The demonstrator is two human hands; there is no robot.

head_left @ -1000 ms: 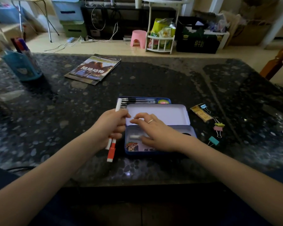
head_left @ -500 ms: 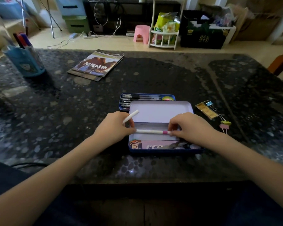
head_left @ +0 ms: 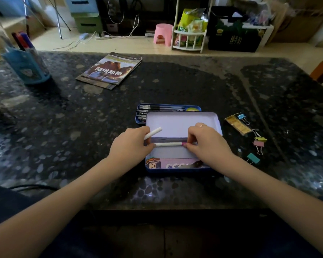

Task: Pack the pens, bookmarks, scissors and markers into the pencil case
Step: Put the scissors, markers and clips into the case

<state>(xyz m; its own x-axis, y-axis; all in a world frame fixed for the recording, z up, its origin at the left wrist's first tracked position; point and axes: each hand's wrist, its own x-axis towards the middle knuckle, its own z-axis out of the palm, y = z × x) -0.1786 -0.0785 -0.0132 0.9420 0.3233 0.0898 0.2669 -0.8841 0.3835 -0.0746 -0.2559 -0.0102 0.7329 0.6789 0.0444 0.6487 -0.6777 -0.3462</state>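
Note:
A blue tin pencil case (head_left: pixel 177 170) lies open at the table's near middle, its pale lid (head_left: pixel 181 122) raised behind it. My left hand (head_left: pixel 131 144) grips a white marker (head_left: pixel 153 133) that sticks up to the right. My right hand (head_left: pixel 205 144) pinches the pink-capped end of another white marker (head_left: pixel 169 144), held level over the case; the marker's other end touches my left hand. Bookmarks (head_left: pixel 177 163) lie along the case's front wall. Behind the lid a blue tray (head_left: pixel 141 112) holds several black pens (head_left: pixel 162 108).
Binder clips (head_left: pixel 258 143) and a yellow bookmark (head_left: pixel 238 125) lie right of the case. A magazine (head_left: pixel 110 70) sits at the back, a blue pen cup (head_left: pixel 25 65) with markers at the far left. A dark cable (head_left: pixel 32 187) runs near the front left edge.
A second ago my left hand held red-tipped markers beside the case while my right reached inside. Now both hands hold a white marker level over the case; since half a second ago little moved.

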